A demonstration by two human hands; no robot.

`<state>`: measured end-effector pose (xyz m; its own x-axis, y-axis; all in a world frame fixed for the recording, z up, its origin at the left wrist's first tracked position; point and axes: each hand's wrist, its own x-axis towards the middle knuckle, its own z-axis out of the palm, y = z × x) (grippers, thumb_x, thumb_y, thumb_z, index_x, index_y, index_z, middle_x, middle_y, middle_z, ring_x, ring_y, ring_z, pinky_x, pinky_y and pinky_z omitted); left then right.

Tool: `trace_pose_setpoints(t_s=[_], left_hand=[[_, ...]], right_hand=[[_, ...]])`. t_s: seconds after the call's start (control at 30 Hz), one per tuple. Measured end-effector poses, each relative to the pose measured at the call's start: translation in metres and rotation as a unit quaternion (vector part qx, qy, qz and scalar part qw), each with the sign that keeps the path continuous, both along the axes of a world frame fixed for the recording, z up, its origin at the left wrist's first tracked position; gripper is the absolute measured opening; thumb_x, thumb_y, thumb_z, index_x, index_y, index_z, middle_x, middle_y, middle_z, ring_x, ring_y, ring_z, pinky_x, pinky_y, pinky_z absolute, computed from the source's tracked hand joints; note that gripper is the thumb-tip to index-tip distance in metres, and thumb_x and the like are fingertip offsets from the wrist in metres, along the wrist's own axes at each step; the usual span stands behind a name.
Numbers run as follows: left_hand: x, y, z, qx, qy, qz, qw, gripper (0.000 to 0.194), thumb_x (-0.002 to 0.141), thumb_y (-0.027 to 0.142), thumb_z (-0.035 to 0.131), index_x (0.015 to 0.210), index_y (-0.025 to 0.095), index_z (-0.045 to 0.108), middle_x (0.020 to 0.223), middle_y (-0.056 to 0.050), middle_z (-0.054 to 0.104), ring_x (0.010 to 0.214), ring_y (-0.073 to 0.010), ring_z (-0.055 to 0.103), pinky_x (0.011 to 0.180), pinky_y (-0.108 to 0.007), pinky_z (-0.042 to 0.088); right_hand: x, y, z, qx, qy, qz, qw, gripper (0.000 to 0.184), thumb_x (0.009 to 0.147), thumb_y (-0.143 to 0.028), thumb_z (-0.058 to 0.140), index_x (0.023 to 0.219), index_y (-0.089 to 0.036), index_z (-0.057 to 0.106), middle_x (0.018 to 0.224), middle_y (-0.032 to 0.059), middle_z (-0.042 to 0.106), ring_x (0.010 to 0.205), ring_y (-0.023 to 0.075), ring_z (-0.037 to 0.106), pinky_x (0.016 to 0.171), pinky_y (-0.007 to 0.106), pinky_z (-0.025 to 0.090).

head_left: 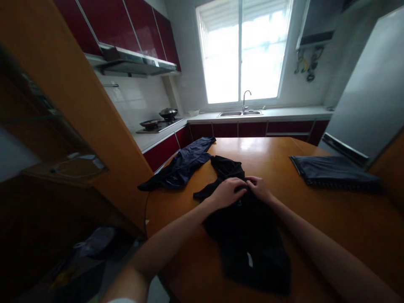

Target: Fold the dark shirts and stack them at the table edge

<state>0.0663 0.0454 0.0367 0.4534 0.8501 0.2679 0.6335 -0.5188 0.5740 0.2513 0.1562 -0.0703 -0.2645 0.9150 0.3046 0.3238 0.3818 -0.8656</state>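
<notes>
A black garment [252,240] with a small white mark near its lower end lies spread on the wooden table in front of me. My left hand [229,191] rests over its upper part, fingers bent into the cloth and thumb a little apart from them. Close beside it, my right hand [259,188] has its fingertips closed on the garment's right edge. The dark cloth hides exactly what the fingertips pinch. Beyond my left hand, a narrower part of the garment reaches toward the far side.
A dark navy garment [186,164] lies at the table's left edge, partly over it. Folded dark grey cloth [334,171] sits on the right of the table [261,149]. Behind are a counter with a sink [230,114], a stove with pans [168,112] and a fridge [362,88].
</notes>
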Motion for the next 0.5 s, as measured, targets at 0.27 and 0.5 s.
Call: trace_pose_setpoints(t_s=[0.27,0.5], left_hand=[[-0.015,0.094,-0.054,0.035,0.079,0.192,0.978,0.024,0.085,0.02,0.07,0.11,0.019,0.074,0.111,-0.01,0.073,0.106,-0.0256,0.068,0.096,-0.034,0.052],[-0.024,0.106,-0.064,0.123,-0.05,0.27,0.954,0.024,0.101,0.015,0.041,0.105,0.017,0.064,0.107,-0.01,0.067,0.106,-0.0211,0.063,0.098,-0.034,0.049]], right_hand=[[-0.005,-0.011,0.011,0.051,-0.1,0.032,0.993,0.033,0.086,-0.014,0.054,0.111,-0.02,0.074,0.109,0.0077,0.076,0.098,0.0212,0.07,0.09,0.032,0.052],[-0.011,-0.02,0.03,0.017,-0.21,0.032,0.977,0.03,0.087,-0.025,0.065,0.116,-0.019,0.067,0.092,0.007,0.075,0.081,0.0209,0.067,0.071,0.028,0.045]])
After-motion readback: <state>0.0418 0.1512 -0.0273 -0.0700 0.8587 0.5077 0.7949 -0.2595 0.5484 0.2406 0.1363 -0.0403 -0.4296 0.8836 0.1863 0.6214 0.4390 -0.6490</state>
